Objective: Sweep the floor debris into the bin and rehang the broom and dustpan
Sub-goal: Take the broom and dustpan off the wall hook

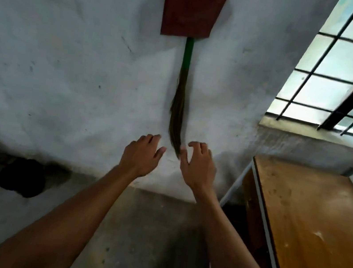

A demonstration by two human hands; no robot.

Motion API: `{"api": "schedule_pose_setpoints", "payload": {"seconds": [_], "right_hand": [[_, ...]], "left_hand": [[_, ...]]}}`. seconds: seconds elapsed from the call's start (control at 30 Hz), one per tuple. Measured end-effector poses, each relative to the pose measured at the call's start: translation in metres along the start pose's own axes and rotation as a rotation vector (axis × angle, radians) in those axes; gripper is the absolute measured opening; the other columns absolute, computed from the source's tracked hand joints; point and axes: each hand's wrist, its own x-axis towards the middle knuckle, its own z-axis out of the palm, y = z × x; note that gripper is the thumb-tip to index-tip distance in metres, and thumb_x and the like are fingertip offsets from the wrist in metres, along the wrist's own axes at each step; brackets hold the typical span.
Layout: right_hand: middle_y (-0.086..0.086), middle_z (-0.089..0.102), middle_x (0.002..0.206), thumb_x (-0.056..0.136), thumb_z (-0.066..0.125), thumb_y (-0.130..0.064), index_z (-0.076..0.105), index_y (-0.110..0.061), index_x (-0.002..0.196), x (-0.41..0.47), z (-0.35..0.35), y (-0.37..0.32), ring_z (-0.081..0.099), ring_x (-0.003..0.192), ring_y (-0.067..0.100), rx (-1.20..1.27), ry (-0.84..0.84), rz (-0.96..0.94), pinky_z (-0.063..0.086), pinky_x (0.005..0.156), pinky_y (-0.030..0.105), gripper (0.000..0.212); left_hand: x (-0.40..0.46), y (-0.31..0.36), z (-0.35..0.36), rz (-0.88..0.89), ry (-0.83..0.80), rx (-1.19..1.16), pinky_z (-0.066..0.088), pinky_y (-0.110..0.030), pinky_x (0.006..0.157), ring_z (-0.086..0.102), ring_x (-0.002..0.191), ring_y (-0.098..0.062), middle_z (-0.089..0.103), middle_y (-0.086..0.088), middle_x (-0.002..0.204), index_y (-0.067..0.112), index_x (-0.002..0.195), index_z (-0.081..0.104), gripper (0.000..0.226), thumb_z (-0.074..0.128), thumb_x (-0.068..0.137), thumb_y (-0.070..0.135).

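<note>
Green-handled broom (181,92) looks light, bristles floppy; I'd grab the stiff handle. Left hand (141,155) and right hand (198,164) open, holding nothing.

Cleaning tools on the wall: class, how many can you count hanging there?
2. A dark red flat dustpan hangs high on the white wall; a green-handled grass broom hangs below and partly behind it, its tip between both hands.

The dustpan (193,5) hung on the wall (68,45), and the broom (181,97) hung below it. The left hand (141,155) and the right hand (198,164) were on either side of the broom's tip. A table (316,239) stood to the right, under the window (348,76).
</note>
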Motion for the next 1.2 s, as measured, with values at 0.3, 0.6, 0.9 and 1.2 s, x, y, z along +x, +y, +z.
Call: {"api": "schedule_pose_setpoints", "payload": {"seconds": [0.3, 0.6, 0.9, 1.2], "right_hand": [[-0.002, 0.062, 0.130, 0.102, 0.033, -0.067, 0.061, -0.024, 0.131, 0.211, -0.071, -0.047, 0.062, 0.114, 0.019, -0.010, 0.217, -0.167, 0.057, 0.087, 0.040, 0.059], [0.004, 0.055, 0.146, 0.103, 0.038, -0.066, 0.048, -0.023, 0.147, 0.348, -0.120, -0.124, 0.058, 0.126, 0.027, 0.044, 0.354, -0.273, 0.055, 0.097, 0.046, 0.062], [0.014, 0.040, 0.161, 0.106, 0.034, -0.061, 0.038, -0.018, 0.157, 0.406, -0.132, -0.171, 0.046, 0.141, 0.036, -0.129, 0.230, -0.282, 0.046, 0.113, 0.054, 0.066], [0.015, 0.052, 0.145, 0.106, 0.042, -0.047, 0.052, -0.016, 0.144, 0.418, -0.142, -0.177, 0.060, 0.122, 0.035, -0.129, 0.236, -0.391, 0.053, 0.101, 0.047, 0.050]], "left_hand": [[0.184, 0.030, -0.132, 0.088, 0.402, 0.047, 0.056, -0.044, 0.095, 0.062, 0.122, -0.025, 0.063, -0.007, 0.139, 0.018, 0.152, 0.045, 0.060, 0.035, 0.107, 0.056], [0.286, 0.027, -0.247, 0.125, 0.646, 0.051, 0.054, -0.041, 0.091, 0.062, 0.114, -0.027, 0.058, -0.010, 0.136, 0.017, 0.148, 0.045, 0.052, 0.038, 0.108, 0.049], [0.355, 0.023, -0.296, -0.035, 0.496, -0.272, 0.049, -0.048, 0.103, 0.057, 0.129, -0.039, 0.056, -0.020, 0.143, 0.007, 0.149, 0.042, 0.054, 0.047, 0.108, 0.042], [0.377, 0.019, -0.303, -0.043, 0.329, -0.677, 0.059, -0.046, 0.096, 0.069, 0.106, -0.032, 0.072, -0.010, 0.111, 0.014, 0.109, 0.070, 0.014, 0.066, 0.102, 0.026]]}}
